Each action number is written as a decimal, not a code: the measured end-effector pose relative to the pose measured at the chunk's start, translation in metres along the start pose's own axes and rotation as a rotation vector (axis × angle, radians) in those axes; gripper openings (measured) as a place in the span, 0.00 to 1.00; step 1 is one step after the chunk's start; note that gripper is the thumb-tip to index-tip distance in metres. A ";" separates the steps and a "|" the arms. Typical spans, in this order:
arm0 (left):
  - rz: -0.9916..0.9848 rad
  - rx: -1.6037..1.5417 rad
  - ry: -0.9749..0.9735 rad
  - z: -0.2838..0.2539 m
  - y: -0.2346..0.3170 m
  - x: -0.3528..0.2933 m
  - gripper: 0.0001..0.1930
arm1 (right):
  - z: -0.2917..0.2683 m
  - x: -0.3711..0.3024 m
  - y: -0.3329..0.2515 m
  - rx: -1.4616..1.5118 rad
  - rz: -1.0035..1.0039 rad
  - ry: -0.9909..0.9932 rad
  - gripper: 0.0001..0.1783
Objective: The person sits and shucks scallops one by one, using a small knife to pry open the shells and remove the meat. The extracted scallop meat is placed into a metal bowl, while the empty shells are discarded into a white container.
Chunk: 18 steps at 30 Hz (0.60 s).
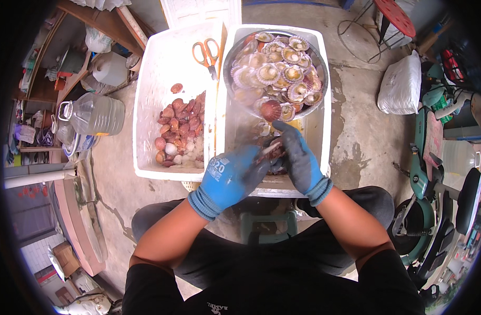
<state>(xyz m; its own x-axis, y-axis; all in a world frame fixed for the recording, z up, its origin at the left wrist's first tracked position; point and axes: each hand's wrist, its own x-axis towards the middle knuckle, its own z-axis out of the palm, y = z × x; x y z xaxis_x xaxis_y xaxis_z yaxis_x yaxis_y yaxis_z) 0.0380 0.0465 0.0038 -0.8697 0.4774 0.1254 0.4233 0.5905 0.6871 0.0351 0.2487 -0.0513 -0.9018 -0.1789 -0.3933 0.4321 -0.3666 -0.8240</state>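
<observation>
Both my hands wear blue work gloves with dark grey palms and meet over the near part of the right foam box (326,121). Between them is a reddish-brown scallop (272,150) with a pale edge. My left hand (234,172) is closed around its left side, partly blurred. My right hand (299,160) closes on it from the right, its fingers partly hidden. Just beyond, a round metal bowl (325,71) rests on the box, heaped with opened scallops (282,71) on the half shell. A red-brown scallop shell (271,110) lies at the heap's near edge.
The left foam box (148,79) holds a pile of reddish whole scallops (181,126). Orange-handled scissors (207,55) lie at its right wall. A large plastic water jug (101,114) stands left, a white sack (400,84) and a green scooter (421,152) right. A red stool (395,18) is behind.
</observation>
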 end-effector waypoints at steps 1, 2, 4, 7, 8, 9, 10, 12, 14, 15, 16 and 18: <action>-0.003 -0.014 0.012 -0.001 -0.001 0.002 0.11 | 0.003 -0.004 0.000 -0.003 -0.050 -0.072 0.31; -0.002 -0.035 0.033 -0.003 -0.003 0.005 0.11 | 0.005 -0.009 -0.002 -0.007 -0.026 -0.101 0.32; 0.029 -0.020 0.146 -0.006 -0.010 0.011 0.08 | 0.010 -0.019 -0.008 -0.045 -0.018 -0.148 0.35; -0.039 -0.074 0.283 -0.017 -0.023 0.015 0.04 | 0.018 -0.028 -0.017 -0.242 -0.218 -0.198 0.45; -0.045 -0.065 0.284 -0.020 -0.026 0.016 0.04 | 0.023 -0.027 -0.018 -0.178 -0.148 -0.188 0.43; -0.049 -0.053 0.293 -0.022 -0.028 0.015 0.04 | 0.027 -0.028 -0.018 -0.094 -0.129 -0.193 0.40; -0.053 -0.042 0.300 -0.024 -0.029 0.014 0.05 | 0.029 -0.026 -0.019 -0.002 -0.088 -0.232 0.38; -0.007 0.099 0.274 -0.024 -0.030 0.012 0.06 | 0.029 -0.020 -0.021 0.499 0.173 -0.360 0.34; 0.095 0.172 0.276 -0.020 -0.031 0.011 0.06 | 0.025 -0.010 -0.020 0.723 0.351 -0.374 0.32; 0.118 0.189 0.272 -0.017 -0.031 0.011 0.06 | 0.026 -0.004 -0.017 0.685 0.389 -0.303 0.32; 0.139 0.205 0.272 -0.014 -0.033 0.012 0.06 | 0.025 0.001 -0.014 0.623 0.449 -0.170 0.33; 0.040 0.100 0.255 -0.012 -0.040 0.015 0.05 | 0.025 0.003 -0.005 0.598 0.357 -0.184 0.29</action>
<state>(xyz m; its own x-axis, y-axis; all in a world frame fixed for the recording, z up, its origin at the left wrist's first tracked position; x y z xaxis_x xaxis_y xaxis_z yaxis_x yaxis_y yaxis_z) 0.0051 0.0225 -0.0129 -0.8820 0.3300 0.3363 0.4709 0.6418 0.6053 0.0308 0.2273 -0.0382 -0.7128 -0.5131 -0.4782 0.6758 -0.6849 -0.2725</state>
